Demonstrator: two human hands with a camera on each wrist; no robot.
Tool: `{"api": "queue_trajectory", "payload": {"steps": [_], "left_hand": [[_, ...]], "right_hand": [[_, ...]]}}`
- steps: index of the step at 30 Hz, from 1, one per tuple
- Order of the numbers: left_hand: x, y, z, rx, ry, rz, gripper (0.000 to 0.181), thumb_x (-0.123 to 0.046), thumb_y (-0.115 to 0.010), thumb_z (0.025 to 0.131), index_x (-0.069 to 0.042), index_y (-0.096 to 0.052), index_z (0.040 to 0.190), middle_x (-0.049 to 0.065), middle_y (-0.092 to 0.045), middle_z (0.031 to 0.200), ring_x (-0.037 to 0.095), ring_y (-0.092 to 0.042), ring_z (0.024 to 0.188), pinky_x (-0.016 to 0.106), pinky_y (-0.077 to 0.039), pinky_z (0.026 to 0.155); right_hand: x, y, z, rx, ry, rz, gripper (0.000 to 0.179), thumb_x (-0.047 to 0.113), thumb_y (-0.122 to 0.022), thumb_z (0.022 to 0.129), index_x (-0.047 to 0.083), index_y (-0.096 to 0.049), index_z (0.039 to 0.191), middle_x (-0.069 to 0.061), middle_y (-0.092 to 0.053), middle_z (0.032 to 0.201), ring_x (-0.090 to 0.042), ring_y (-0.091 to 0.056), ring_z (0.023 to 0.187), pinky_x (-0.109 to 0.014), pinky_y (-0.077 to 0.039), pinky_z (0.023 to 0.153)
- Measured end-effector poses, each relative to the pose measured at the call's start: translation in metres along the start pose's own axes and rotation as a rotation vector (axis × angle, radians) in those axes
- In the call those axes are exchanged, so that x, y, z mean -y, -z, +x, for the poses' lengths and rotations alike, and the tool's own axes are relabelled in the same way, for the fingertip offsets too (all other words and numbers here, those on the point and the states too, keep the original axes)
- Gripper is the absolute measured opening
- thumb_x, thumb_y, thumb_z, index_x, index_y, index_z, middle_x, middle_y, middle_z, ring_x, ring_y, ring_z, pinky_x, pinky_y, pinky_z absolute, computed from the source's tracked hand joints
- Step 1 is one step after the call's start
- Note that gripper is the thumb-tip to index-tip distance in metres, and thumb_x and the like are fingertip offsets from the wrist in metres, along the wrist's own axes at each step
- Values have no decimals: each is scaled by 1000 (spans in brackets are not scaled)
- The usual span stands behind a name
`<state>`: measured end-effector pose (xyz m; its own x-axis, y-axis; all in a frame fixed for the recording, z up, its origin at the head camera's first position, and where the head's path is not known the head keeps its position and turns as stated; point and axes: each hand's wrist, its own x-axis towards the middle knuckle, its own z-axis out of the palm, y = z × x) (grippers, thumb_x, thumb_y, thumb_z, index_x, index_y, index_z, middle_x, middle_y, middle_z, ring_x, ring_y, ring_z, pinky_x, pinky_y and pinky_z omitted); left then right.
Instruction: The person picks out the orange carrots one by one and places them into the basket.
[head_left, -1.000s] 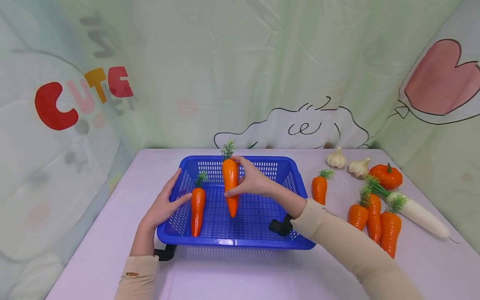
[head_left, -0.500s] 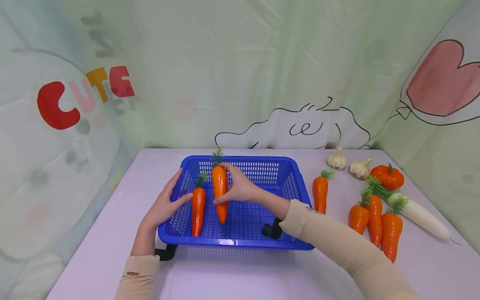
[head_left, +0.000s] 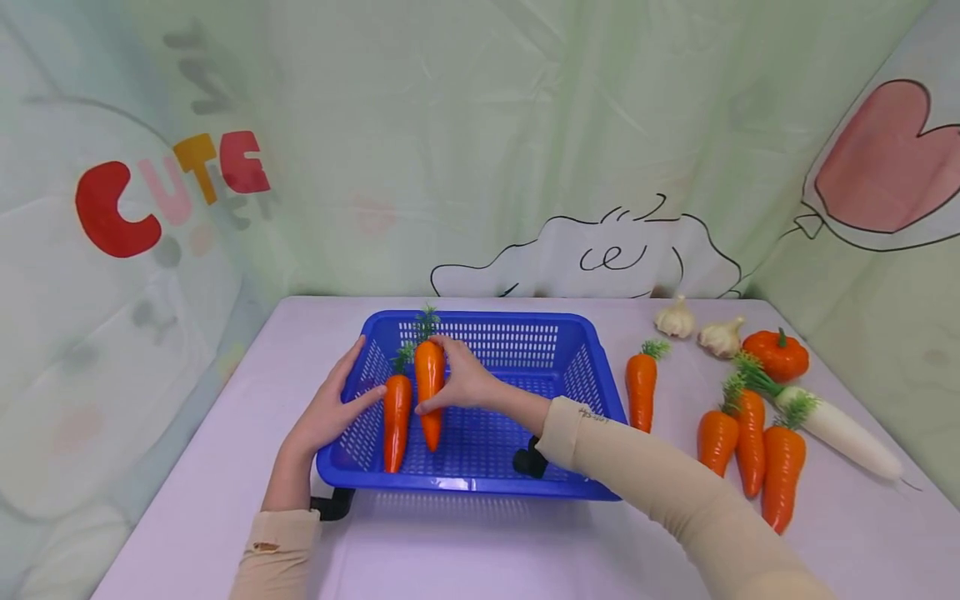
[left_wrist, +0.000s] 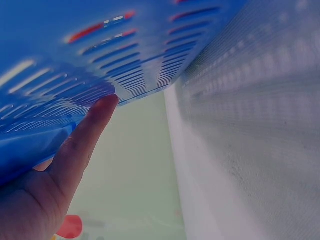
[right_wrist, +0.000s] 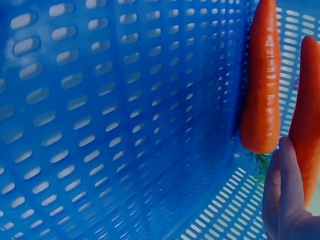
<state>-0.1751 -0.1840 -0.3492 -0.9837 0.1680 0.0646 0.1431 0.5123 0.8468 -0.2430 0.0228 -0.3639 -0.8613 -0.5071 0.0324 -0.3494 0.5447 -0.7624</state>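
On the bench (head_left: 420,550), a blue basket (head_left: 465,485) stands between the person's two hands. Inside it, the right hand (head_left: 463,382) has its grip on one orange carrot (head_left: 429,367), thumb on one side and fingers on the other, the leafy top towards the back and the tip towards the front; whether that tip touches the basket floor I cannot tell. Just left of it a second carrot (head_left: 396,421) lies along the left side of the basket, leaves also to the back.

The left hand (head_left: 333,412) rests against the basket's left wall with its grip wide, the thumb reaching over the rim close to the second carrot and the fingers stretched along the outside; the left wrist view shows one finger straight against the slots.

Right of the basket lies a lone carrot (head_left: 641,390), then three carrots (head_left: 750,442) side by side, a white radish (head_left: 843,433), a small pumpkin (head_left: 776,356) and two garlic bulbs (head_left: 674,319) near the back edge, with a printed curtain (head_left: 375,125) behind
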Motion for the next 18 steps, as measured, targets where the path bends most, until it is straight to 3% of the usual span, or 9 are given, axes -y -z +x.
{"api": "queue_trajectory", "payload": {"steps": [6,13,18], "left_hand": [[-1,0,-1,6,9,-4,75,-25,-55,90,-14,-10,148,17,-10,151,41,-13,135,65,-18,99],[37,-4,14,-5,1,8,78,-39,-57,87,-29,-9,148,9,-11,152,37,-14,136,66,-20,97],[39,-4,15,-7,-9,7,78,-41,-58,87,-31,-9,147,8,-11,152,37,-15,136,66,-21,97]], "right_hand": [[-1,-5,5,13,-25,-31,100,20,-84,62,2,-25,141,-19,-38,129,-29,-47,107,-41,-44,93],[-2,-13,8,31,-33,-59,100,23,-85,61,2,-27,139,-20,-38,128,-29,-47,106,-40,-45,91],[-6,-17,8,46,-71,-71,100,24,-85,61,1,-27,139,-20,-38,127,-29,-48,105,-41,-46,89]]}}
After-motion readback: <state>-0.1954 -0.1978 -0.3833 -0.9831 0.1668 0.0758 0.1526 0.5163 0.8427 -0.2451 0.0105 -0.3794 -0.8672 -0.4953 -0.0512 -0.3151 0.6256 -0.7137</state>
